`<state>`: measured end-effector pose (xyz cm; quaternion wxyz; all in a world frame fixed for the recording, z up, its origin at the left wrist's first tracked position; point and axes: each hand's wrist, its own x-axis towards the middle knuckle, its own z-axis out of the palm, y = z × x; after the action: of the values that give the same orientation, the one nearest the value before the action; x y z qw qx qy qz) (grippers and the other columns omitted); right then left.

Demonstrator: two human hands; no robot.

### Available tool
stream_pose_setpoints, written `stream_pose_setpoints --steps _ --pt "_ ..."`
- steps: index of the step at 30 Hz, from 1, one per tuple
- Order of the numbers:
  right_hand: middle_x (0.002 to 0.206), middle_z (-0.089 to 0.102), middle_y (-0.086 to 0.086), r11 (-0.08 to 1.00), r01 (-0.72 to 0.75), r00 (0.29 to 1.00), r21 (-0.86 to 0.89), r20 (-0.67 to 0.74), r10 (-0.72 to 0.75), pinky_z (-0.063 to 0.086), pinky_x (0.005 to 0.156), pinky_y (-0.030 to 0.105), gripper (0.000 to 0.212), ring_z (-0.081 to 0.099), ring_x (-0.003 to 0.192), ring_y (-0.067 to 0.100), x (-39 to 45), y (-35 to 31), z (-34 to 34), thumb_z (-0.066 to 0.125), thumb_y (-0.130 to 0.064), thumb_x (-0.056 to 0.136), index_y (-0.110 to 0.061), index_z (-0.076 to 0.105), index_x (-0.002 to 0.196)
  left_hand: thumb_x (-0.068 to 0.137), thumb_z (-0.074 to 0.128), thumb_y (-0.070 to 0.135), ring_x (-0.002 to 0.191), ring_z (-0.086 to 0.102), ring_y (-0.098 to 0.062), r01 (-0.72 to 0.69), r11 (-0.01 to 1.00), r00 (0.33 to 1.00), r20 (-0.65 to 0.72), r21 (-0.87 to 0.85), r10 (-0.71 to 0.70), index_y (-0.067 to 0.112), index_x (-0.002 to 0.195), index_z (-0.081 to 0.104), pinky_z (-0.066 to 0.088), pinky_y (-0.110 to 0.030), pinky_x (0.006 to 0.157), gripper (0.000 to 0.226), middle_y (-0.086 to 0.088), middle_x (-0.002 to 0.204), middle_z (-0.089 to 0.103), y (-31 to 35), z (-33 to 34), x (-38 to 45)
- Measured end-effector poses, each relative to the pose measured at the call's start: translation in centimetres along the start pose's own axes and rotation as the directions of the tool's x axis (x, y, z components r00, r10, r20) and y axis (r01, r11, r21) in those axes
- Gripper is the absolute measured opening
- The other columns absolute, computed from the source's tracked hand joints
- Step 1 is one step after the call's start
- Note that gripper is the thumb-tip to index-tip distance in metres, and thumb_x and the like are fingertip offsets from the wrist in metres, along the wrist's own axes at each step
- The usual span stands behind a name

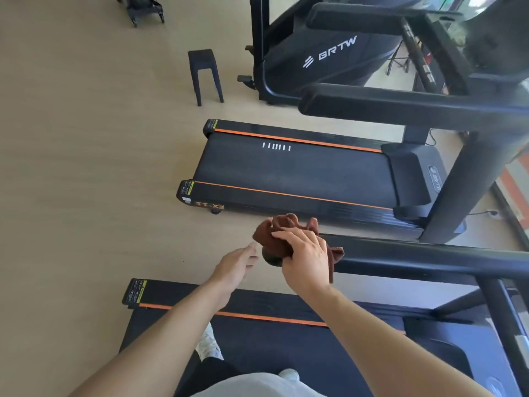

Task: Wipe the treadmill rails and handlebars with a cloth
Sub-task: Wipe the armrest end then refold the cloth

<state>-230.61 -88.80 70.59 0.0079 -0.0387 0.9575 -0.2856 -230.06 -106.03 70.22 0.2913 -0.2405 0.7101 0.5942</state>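
Bunched under the right hand, the brown cloth is pressed onto the rounded free end of the near treadmill's handlebar — the fingers curl over the cloth and clamp it to the black bar, with a loose corner hanging down on the hand's right side. The left hand holds nothing; its fingers are straight and reach toward the bar's end cap, their tips just beside the cloth's lower edge, though whether they touch it I cannot tell.

The step in hand looks like the wiping of this handlebar, taken at its very tip. That bar runs off to the right toward the upright post, and none of its length beyond the hand is covered by cloth, so by my reading the handlebar is only begun. Below the arms lies the near treadmill's side rail with its orange stripe, and nothing suggests it has been reached.

The next move probably calls for wrapping the cloth round the bar and drawing it rightward along the length with steady pressure — the left hand could steady the end cap or gather the trailing corner so it does not slip off. A second treadmill stands farther off, with a small black stool on the pale floor beyond it.
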Motion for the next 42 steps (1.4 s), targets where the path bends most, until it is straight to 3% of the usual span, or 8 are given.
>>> stream_pose_setpoints --steps 5,10,17,22,29,36,38,42 --pt "0.12 0.061 -0.021 0.944 -0.103 0.991 0.313 0.118 0.069 0.045 0.108 0.034 0.064 0.054 0.118 0.012 1.6 -6.6 2.8 0.063 0.007 0.08 -0.037 0.068 0.126 0.095 0.048 0.065 0.118 0.065 -0.024 0.145 0.894 0.984 0.155 -0.424 -0.086 0.018 0.118 0.068 0.047 -0.043 0.105 0.057 -0.007 0.123 0.072 0.9 -4.2 1.9" --pt "0.134 0.051 -0.031 0.908 -0.094 0.966 0.408 0.257 -0.016 0.045 0.11 0.023 0.065 0.046 0.131 0.001 3.7 -12.1 5.9 0.075 -0.002 0.084 -0.046 0.062 0.131 0.098 0.061 0.031 0.112 0.068 -0.033 0.046 0.761 0.999 0.017 -0.647 -0.046 0.012 0.127 0.066 0.056 -0.044 0.089 0.034 -0.015 0.112 0.076 2.4 -11.6 4.5" --pt "0.126 0.062 -0.02 0.707 -0.315 0.949 0.634 0.193 0.25 0.054 0.082 0.013 0.045 0.064 0.111 -0.002 8.6 -15.5 7.2 0.076 -0.033 0.093 -0.044 0.055 0.132 0.082 0.077 0.035 0.107 0.072 -0.032 -0.113 0.896 0.991 0.013 -0.429 0.131 0.022 0.118 0.071 0.054 -0.056 0.097 0.038 -0.007 0.11 0.077 5.2 -18.0 6.8" --pt "0.135 0.059 -0.022 0.675 -0.428 0.904 0.602 0.293 0.312 0.045 0.089 0.013 0.081 0.057 0.126 0.001 13.9 -15.2 7.3 0.073 -0.061 0.085 -0.044 0.035 0.155 0.077 0.083 0.035 0.104 0.073 -0.023 -0.249 0.943 0.961 0.066 -0.219 0.27 0.022 0.117 0.072 0.054 -0.048 0.1 0.043 -0.002 0.107 0.078 6.9 -18.3 9.1" --pt "0.101 0.074 -0.014 0.726 -0.387 0.921 0.569 0.266 0.283 0.058 0.096 0.038 0.026 0.07 0.099 0.007 20.8 -13.1 7.0 0.087 -0.039 0.08 -0.036 0.073 0.101 0.083 0.079 0.004 0.093 0.075 -0.017 -0.344 0.939 0.938 0.036 -0.011 0.344 0.019 0.114 0.073 0.06 -0.029 0.081 0.035 0.001 0.097 0.079 11.4 -18.6 13.1" --pt "0.07 0.064 -0.009 0.691 -0.376 0.926 0.617 0.238 0.291 0.045 0.064 0.024 0.04 0.06 0.066 0.008 26.0 -12.1 4.3 0.088 -0.019 0.076 -0.02 0.048 0.073 0.076 0.079 -0.015 0.075 0.073 -0.008 -0.349 0.936 0.931 0.091 -0.047 0.352 0.018 0.128 0.058 0.064 -0.043 0.072 0.066 -0.013 0.111 0.067 18.9 -17.9 16.8" --pt "0.068 0.067 -0.005 0.635 -0.363 0.929 0.682 0.214 0.301 0.047 0.057 0.015 0.036 0.066 0.059 0.006 27.0 -11.7 2.9 0.083 0.001 0.08 -0.007 0.047 0.079 0.072 0.086 -0.006 0.084 0.071 0.004 -0.411 0.907 0.91 0.092 0.091 0.403 0.019 0.132 0.056 0.061 -0.027 0.075 0.071 -0.001 0.111 0.069 20.8 -17.6 17.8" --pt "0.09 0.079 -0.006 0.604 -0.349 0.933 0.716 0.206 0.294 0.058 0.07 0.024 0.031 0.072 0.079 0.009 29.6 -10.6 0.6 0.086 -0.006 0.08 -0.015 0.065 0.102 0.065 0.088 0.043 0.093 0.07 -0.011 -0.497 0.797 0.867 0.178 0.342 0.464 0.038 0.102 0.071 0.055 -0.043 0.091 0.041 0.004 0.099 0.073 23.9 -16.9 20.1"
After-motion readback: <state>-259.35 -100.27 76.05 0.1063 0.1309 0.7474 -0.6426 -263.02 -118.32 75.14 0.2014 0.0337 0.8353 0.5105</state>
